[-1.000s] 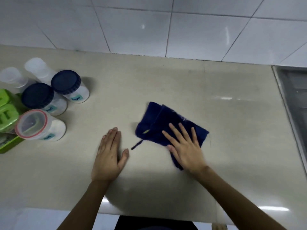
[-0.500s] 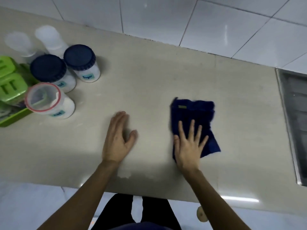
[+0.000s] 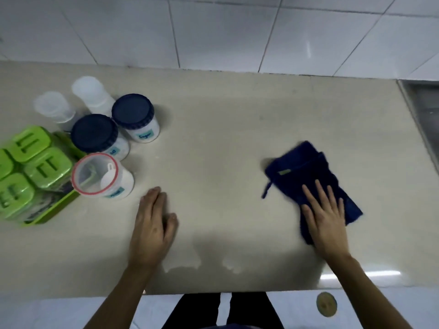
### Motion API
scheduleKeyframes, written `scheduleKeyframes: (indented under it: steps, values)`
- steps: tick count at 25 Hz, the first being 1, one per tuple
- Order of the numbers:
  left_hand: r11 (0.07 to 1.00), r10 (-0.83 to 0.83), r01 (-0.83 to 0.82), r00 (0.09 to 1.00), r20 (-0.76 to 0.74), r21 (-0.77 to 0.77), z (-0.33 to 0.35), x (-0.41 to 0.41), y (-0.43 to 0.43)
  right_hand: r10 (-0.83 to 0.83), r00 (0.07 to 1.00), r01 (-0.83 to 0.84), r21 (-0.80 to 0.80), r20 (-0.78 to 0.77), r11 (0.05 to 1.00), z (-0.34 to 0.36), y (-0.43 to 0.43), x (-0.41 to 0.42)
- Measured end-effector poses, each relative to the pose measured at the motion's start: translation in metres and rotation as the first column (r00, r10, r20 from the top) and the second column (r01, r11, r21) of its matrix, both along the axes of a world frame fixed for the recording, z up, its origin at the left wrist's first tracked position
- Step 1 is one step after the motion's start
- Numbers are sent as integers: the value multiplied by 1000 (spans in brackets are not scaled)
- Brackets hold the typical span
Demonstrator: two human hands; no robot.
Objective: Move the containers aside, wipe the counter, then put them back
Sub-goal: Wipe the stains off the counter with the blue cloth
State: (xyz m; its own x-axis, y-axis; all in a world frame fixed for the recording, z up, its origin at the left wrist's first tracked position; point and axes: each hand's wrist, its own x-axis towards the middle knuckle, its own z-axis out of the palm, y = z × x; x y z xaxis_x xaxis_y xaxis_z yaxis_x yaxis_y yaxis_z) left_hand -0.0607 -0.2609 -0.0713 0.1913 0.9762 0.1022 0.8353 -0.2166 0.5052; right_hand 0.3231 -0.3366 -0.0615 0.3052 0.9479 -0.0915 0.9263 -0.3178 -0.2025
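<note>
A dark blue cloth (image 3: 306, 172) lies flat on the beige counter (image 3: 218, 129) at the right. My right hand (image 3: 325, 219) presses on its near half, fingers spread. My left hand (image 3: 152, 224) rests flat on the bare counter near the middle, holding nothing. The containers stand grouped at the left: two white jars with navy lids (image 3: 135, 117) (image 3: 95, 136), a red-rimmed clear-lidded jar (image 3: 102, 179) with a scoop inside, two translucent tumblers (image 3: 90, 93) (image 3: 53, 108), and a green tray of green-lidded boxes (image 3: 31, 172).
A white tiled wall (image 3: 213, 32) backs the counter. A steel sink edge (image 3: 422, 110) borders the counter at the right. The counter's front edge runs just below my wrists, with the floor and my legs beyond it.
My right hand has slid the cloth to the right across the counter and the cloth has turned under it. My left hand stays flat on the counter.
</note>
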Motion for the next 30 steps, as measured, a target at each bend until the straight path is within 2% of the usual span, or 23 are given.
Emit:
scheduleKeyframes:
  steps: [2,3,4,5,7,9,11,13,15,17,18,19,20,22,24,27,28,30]
  values:
    - [1000,8,-8,1000,7,15,1,2,1,-362,932,363,15,-32,932,-3,19,-24]
    - [1000,13,-13,1000,3,17,0,0,2,-472,880,473,10,-53,881,-4,35,-50]
    - [1000,11,-11,1000,-2,19,1,-2,1,-483,873,485,12,-75,874,-4,49,-82]
    - [1000,6,-6,1000,-1,21,1,-3,1,-400,913,403,19,-82,915,-5,59,-116]
    - [1000,12,-12,1000,7,16,2,-2,0,-25,1000,25,21,-13,999,-7,61,-173]
    - [999,43,-43,999,21,-14,3,-2,2,332,942,-332,5,47,943,-9,51,-177]
    - [999,49,-49,999,6,-7,2,-1,2,503,860,-505,4,85,863,-6,38,-126]
    - [999,41,-41,999,-11,12,2,-1,2,475,874,-477,-4,98,879,-5,12,-53]
    - [999,35,-35,999,-9,8,3,-1,2,228,973,-228,-11,28,974,5,-15,2]
    - [999,35,-36,999,-34,-3,2,-1,4,-56,998,56,12,1,998,4,-17,-10]
    - [1000,27,-28,998,-50,-9,2,-1,3,-85,996,85,20,-3,996,1,-9,-39]
    - [1000,18,-19,998,-59,-16,2,-1,2,-2,1000,3,43,-23,999,-1,0,-74]
    - [1000,13,-15,998,-61,-20,2,-1,2,153,988,-150,71,-32,986,-2,10,-111]
    - [999,23,-25,998,-51,-40,3,-1,3,440,898,-439,85,7,894,-7,23,-171]
    - [997,40,-43,998,-37,-69,2,-2,3,549,836,-548,85,16,832,-7,35,-185]
    - [999,24,-27,998,-66,-45,1,-2,4,511,859,-513,83,45,855,-5,37,-108]
    - [999,21,-23,997,-70,-31,2,-1,4,439,897,-442,73,54,894,-4,33,-69]
    - [999,26,-28,996,-81,-17,5,0,2,180,984,-180,29,1,983,2,23,-7]
